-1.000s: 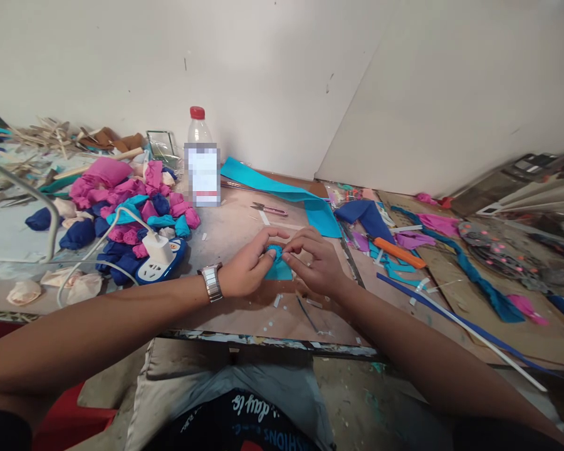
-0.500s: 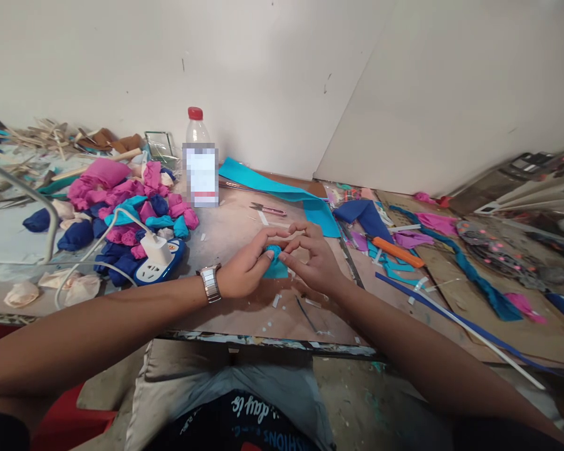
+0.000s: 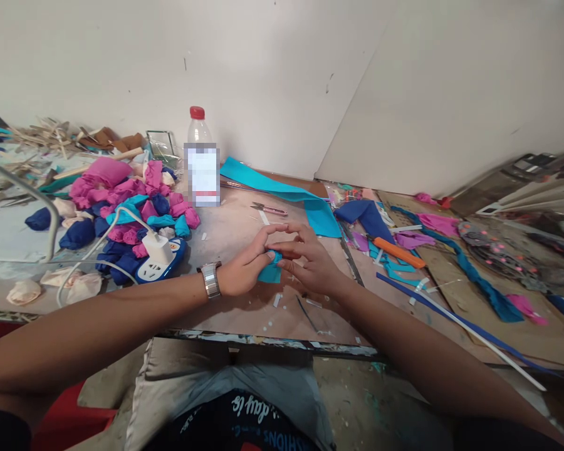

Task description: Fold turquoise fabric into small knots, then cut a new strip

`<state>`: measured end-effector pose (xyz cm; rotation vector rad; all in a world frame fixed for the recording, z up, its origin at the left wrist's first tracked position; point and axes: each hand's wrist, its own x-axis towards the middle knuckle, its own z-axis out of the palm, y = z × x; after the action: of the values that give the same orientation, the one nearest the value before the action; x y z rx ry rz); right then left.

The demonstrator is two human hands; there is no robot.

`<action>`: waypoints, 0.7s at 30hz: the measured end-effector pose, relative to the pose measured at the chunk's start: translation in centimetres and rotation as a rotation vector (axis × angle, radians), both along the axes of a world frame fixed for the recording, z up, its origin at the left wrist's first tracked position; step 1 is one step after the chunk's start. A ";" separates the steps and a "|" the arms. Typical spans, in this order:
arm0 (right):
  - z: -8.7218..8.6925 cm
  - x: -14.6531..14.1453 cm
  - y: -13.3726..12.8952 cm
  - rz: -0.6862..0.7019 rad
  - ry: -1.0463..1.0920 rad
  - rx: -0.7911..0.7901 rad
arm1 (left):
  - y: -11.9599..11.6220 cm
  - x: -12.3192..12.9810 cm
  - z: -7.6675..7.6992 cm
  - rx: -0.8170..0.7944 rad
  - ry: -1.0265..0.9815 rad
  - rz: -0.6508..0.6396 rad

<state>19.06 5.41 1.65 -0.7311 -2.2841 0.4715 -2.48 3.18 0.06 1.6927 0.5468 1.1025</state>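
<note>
Between my two hands is a small piece of turquoise fabric (image 3: pixel 269 273), its upper part gathered and its lower end hanging flat. My left hand (image 3: pixel 244 266) pinches it from the left, thumb on the gathered part. From the right, my right hand (image 3: pixel 310 260) grips its edge with thumb and fingers. The fingertips of both hands meet above the cloth and partly hide it. Beyond the hands lie pink thread snips (image 3: pixel 269 208) and a long turquoise fabric strip (image 3: pixel 282 190).
At left, a heap of pink, blue and turquoise fabric bundles (image 3: pixel 122 200) sits by a power strip (image 3: pixel 162 266) with a white cord. A red-capped bottle (image 3: pixel 199 131) stands behind. At right lie an orange utility knife (image 3: pixel 397 252), fabric scraps and a white stick (image 3: pixel 493 349).
The turquoise piece has shifted slightly left and tilted between my fingers. My right fingers have straightened and moved closer over it.
</note>
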 end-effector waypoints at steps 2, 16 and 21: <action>0.1 -0.1 -0.1 0.029 0.020 -0.017 | -0.1 0.1 0.2 -0.055 -0.011 -0.056; -0.1 -0.1 0.5 -0.170 0.297 -0.171 | 0.4 0.2 0.0 -0.008 0.131 0.246; 0.4 -0.1 0.2 -0.210 0.237 -0.088 | 0.2 0.1 0.9 0.069 0.202 0.240</action>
<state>18.96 5.62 2.05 -0.8977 -1.9522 0.5312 -2.40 3.40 0.95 1.8464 0.8667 1.1348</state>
